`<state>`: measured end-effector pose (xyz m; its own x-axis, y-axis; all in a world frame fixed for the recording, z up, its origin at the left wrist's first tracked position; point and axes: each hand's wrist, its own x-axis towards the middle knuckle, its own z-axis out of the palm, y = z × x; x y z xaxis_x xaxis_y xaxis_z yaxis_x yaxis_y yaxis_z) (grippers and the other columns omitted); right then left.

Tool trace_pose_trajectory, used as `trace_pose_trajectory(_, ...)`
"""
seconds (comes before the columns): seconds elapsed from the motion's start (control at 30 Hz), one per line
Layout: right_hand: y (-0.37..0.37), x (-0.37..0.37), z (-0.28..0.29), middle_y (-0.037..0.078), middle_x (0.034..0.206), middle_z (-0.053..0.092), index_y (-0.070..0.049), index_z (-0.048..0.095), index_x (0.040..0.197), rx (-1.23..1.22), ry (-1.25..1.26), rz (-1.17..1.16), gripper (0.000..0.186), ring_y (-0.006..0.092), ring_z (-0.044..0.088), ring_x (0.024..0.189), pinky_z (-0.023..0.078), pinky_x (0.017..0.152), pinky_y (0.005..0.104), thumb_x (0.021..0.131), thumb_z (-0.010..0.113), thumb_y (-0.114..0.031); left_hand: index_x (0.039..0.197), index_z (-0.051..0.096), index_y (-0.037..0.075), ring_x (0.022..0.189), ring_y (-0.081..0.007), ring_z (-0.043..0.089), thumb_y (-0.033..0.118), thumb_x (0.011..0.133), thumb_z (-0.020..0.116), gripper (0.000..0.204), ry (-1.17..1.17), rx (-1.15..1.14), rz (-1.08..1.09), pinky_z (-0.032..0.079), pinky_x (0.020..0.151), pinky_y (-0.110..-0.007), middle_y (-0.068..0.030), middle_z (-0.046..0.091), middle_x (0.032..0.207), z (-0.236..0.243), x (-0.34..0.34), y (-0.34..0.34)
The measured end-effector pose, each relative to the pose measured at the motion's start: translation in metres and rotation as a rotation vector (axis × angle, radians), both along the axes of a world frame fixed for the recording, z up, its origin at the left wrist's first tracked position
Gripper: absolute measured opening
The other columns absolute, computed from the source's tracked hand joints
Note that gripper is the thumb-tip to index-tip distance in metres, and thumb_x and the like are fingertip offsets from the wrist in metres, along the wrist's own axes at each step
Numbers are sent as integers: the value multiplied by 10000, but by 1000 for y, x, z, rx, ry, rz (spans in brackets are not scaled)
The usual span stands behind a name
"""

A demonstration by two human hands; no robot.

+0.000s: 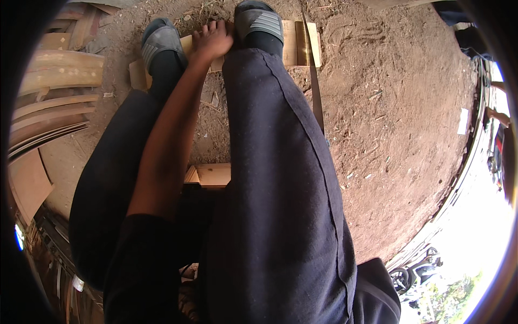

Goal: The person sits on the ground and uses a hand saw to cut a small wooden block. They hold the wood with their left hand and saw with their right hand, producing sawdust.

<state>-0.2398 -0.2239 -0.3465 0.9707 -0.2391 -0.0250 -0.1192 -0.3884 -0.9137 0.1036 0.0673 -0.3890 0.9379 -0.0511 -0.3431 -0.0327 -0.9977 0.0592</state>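
Between my feet, my left hand (213, 41) is on a pale wooden board (290, 43) lying across the dirt, its fingers curled over the far edge. My left sandal (161, 39) and right sandal (259, 20) rest on the board at either side of that hand. A long, thin saw blade (314, 81) crosses the board's right end, just right of my right foot. Its near end passes out of sight beside my right leg (275, 156). My right hand is not visible; a dark fold of clothing shows at the lower right.
Curved wooden pieces (65, 67) are stacked at the left. A wooden block (211, 174) sits on the ground between my legs. Bare dirt (394, 119) spreads to the right. Another person's hand (497, 116) shows at the far right edge, and a motorbike (415, 272) stands at the lower right.
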Motion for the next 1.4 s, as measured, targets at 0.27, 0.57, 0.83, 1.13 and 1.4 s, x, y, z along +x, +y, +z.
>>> trace_pose_trajectory(0.27, 30, 200, 17, 3, 558, 481, -23, 533, 718, 301, 89, -139, 193, 45, 406, 459, 305, 393, 228, 862, 509, -149, 1262, 335, 66, 1268, -312, 264, 336, 820, 378, 519, 6, -4, 15, 158, 1006, -553, -139, 321, 1344, 4, 3, 0)
trace_pose_trajectory(0.57, -10, -4, -4, 11, 540, 455, 29, 574, 819, 161, 81, 13, 156, 68, 429, 483, 309, 401, 252, 840, 500, -107, 1277, 315, 67, 1257, -302, 282, 352, 825, 348, 535, -24, 58, -24, 162, 1003, -543, -137, 338, 1330, -2, 0, 0)
trace_pose_trajectory(0.83, 20, 145, 8, -10, 530, 462, -68, 479, 626, 235, 63, -127, 279, 39, 393, 445, 284, 378, 226, 863, 531, -206, 1276, 329, 62, 1266, -305, 273, 328, 820, 367, 530, 63, -3, -28, 164, 1003, -546, -143, 312, 1355, 5, 7, -6)
trace_pose_trajectory(1.13, -18, -12, -31, 18, 532, 466, 18, 566, 788, 82, 22, 26, 180, 67, 424, 466, 316, 392, 243, 840, 533, -151, 1271, 325, 66, 1287, -323, 230, 323, 809, 373, 531, -2, -35, 55, 121, 1016, -552, -144, 282, 1376, 0, 1, -3)
trace_pose_trajectory(1.4, 44, 172, 16, 18, 535, 483, -9, 517, 682, 118, 66, -94, 219, 63, 432, 467, 328, 407, 257, 844, 536, -156, 1260, 338, 69, 1276, -324, 246, 313, 797, 384, 526, 59, -22, 36, 119, 1013, -569, -145, 292, 1367, 10, 7, 1)
